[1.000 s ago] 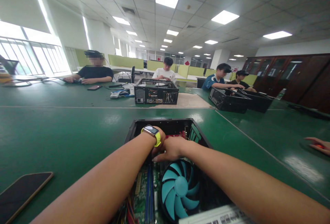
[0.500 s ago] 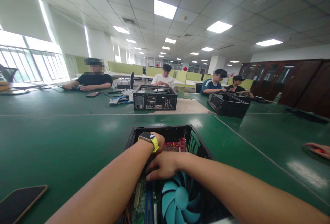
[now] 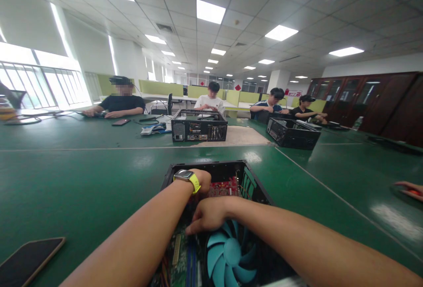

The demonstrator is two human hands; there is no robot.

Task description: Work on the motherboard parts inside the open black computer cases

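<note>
In front of me lies an open black computer case (image 3: 256,185). Both my hands reach down into it. My left hand (image 3: 202,182), with a yellow-strapped watch (image 3: 187,177) at the wrist, is beside the red circuit board (image 3: 224,188); its fingers are hidden. Over the green motherboard (image 3: 180,234), my right hand (image 3: 209,214) has its fingers curled and a fingertip pointing down; whatever they may hold is not visible. A teal fan (image 3: 231,252) sits just below the right hand, next to blue memory slots (image 3: 191,260).
A phone (image 3: 29,260) lies at the lower left on the green table (image 3: 99,181). Two more computer cases (image 3: 199,128) (image 3: 292,133) stand across the table, with several people seated behind. Another person's hand (image 3: 411,189) shows at the right edge.
My right hand's fingers have curled in more, and the hand has shifted slightly. My left wrist has moved a little to the left. Across the table, co-workers at the right have changed posture.
</note>
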